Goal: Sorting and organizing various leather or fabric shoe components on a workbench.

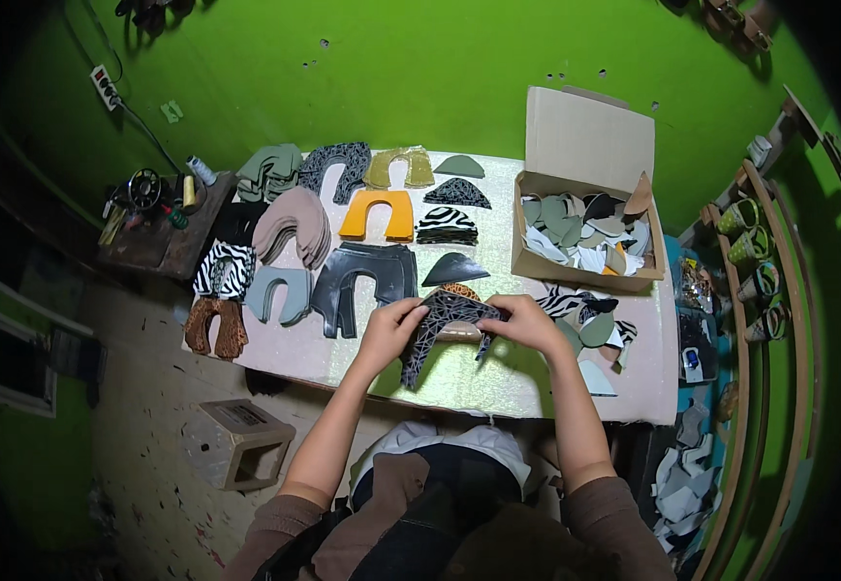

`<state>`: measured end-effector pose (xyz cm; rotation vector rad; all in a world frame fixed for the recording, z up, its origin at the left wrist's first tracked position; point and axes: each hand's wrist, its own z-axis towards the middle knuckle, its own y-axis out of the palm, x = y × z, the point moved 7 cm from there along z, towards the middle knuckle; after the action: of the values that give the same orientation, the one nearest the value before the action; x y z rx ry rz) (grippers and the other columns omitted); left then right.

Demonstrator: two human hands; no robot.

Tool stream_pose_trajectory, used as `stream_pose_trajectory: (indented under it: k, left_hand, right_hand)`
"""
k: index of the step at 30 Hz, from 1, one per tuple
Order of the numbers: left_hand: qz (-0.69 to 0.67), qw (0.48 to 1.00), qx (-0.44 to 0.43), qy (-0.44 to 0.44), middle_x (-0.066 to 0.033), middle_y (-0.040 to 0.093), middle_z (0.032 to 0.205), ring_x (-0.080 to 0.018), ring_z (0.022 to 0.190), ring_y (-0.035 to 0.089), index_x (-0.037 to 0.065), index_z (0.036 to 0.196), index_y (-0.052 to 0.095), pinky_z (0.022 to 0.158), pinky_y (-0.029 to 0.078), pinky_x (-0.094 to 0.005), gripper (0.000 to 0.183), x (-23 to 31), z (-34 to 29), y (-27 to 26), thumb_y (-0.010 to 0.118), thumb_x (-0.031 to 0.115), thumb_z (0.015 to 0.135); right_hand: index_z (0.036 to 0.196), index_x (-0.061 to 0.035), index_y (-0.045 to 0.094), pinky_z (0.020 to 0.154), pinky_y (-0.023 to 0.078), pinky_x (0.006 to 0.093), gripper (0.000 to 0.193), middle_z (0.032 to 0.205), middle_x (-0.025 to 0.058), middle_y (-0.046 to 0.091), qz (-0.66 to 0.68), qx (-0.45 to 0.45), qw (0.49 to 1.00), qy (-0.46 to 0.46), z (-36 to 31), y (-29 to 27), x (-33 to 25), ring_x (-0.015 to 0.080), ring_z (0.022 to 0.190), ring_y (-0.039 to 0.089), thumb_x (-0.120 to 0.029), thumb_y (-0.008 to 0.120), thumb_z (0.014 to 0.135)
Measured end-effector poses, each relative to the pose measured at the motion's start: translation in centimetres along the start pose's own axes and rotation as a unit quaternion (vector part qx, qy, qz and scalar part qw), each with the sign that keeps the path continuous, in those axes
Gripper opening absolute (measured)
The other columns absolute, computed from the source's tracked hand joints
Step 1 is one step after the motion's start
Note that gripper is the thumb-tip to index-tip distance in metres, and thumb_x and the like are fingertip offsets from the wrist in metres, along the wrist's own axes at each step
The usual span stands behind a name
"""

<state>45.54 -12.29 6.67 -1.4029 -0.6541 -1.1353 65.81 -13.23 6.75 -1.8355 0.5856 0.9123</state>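
Observation:
Between both hands I hold a U-shaped shoe upper piece point(433, 332), black with a pale crisscross line pattern, above the table's front part. My left hand point(391, 332) pinches its upper left side; my right hand point(525, 322) grips its upper right side. Its two legs hang down toward me. Just beyond it lies a leopard-print piece point(459, 290), partly hidden by the held one. A dark grey half-moon piece point(455, 268) lies behind that, and a stack of black U-shaped pieces point(364, 276) is to the left of it.
Stacks of U-shaped pieces, such as an orange one point(378, 215), cover the table's left. A cardboard box point(585, 271) of scraps stands back right, with loose scraps point(595, 329) before it. A sewing machine point(144, 189) is far left, a stool point(236, 441) below, a shoe rack point(745, 387) right.

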Motion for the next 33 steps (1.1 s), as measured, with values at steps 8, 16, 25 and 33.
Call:
stream_pose_trajectory:
  k: [8,16,25,33]
  left_hand:
    - [-0.128,0.986,0.026,-0.105,-0.0026,0.062,0.076,-0.0068,0.068,0.052,-0.003,0.098,0.062,0.063,0.042,-0.0217,0.024,-5.4,-0.2,0.3,0.059,0.019,0.088]
    - [-0.264,0.946,-0.035,-0.187,-0.0014,0.061,0.081,-0.0048,0.075,0.053,-0.001,0.104,0.056,0.065,0.042,-0.0184,0.021,-7.0,0.4,1.8,0.058,0.013,0.088]
    - [-0.234,0.951,0.018,-0.203,-0.0043,0.064,0.086,-0.0062,0.075,0.057,-0.004,0.106,0.055,0.066,0.044,-0.0179,0.022,-9.7,4.0,-2.5,0.058,0.006,0.086]
    - [-0.074,0.986,0.062,-0.137,-0.007,0.063,0.086,-0.0073,0.073,0.056,-0.003,0.102,0.057,0.066,0.045,-0.0199,0.021,-12.0,13.3,-12.0,0.059,0.01,0.086]
  right_hand:
    - [0.091,-0.0008,0.062,0.061,0.041,0.0202,0.025,0.077,-0.001,0.06,0.164,0.017,0.986,0.04,-0.5,1.3,4.2,0.0054,0.067,0.05,-0.016,0.073,0.075]
    - [0.102,-0.0022,0.053,0.053,0.041,0.0242,0.022,0.075,0.0017,0.06,0.331,0.173,0.928,-0.003,1.9,0.9,8.1,0.0058,0.06,0.052,-0.019,0.056,0.089]
    - [0.105,-0.0074,0.054,0.058,0.044,0.0419,0.029,0.068,0.0225,0.059,0.054,0.283,0.957,0.044,6.8,-0.7,3.5,0.0396,0.065,0.059,-0.031,0.048,0.091]
    - [0.112,-0.005,0.051,0.066,0.045,0.0408,0.027,0.082,0.0234,0.061,0.099,0.321,0.942,-0.02,18.1,-1.7,-2.1,0.036,0.077,0.062,-0.021,0.05,0.09]
